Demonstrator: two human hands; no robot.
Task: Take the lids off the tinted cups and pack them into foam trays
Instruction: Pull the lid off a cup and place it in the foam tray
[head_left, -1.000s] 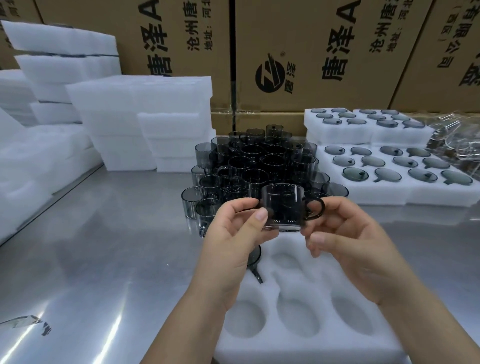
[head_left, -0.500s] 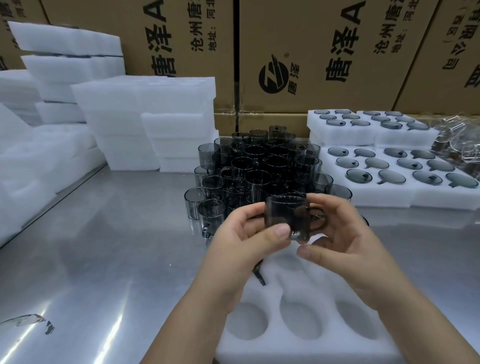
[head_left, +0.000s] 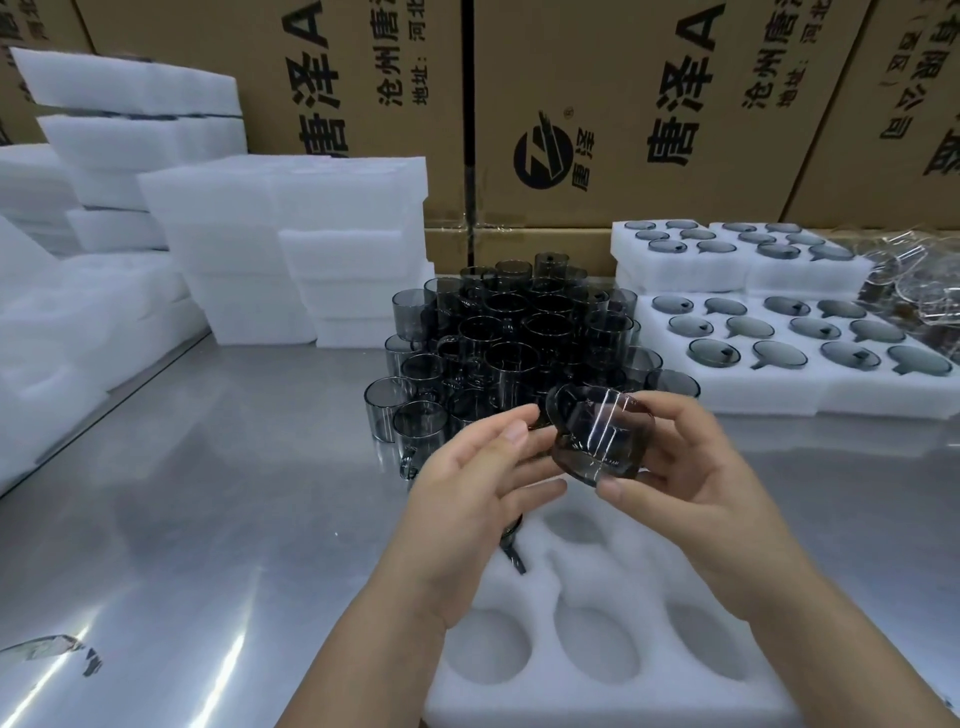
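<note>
A smoky tinted cup (head_left: 597, 439) is tipped over in front of me, its base turned toward me. My right hand (head_left: 696, 483) grips it by its right side, thumb under the base. The straight fingertips of my left hand (head_left: 483, 473) touch the cup's left edge. Below both hands lies a white foam tray (head_left: 660, 566) with round open pockets. A dark tinted piece (head_left: 511, 548) sits in the tray's far-left pocket, half hidden by my left hand. Several more tinted cups (head_left: 514, 338) stand bunched on the steel table behind.
White foam trays (head_left: 753, 400) on the right have grey-tinted pieces in their pockets. Stacks of blank foam (head_left: 291, 234) line the left and back left. Cardboard boxes (head_left: 623, 104) wall off the back. Clear plastic wrapping (head_left: 914, 291) lies at the far right.
The cup has tilted from upright to base toward me and moved right. My left hand has loosened from a pinch to a light touch, while my right hand has taken the cup.
</note>
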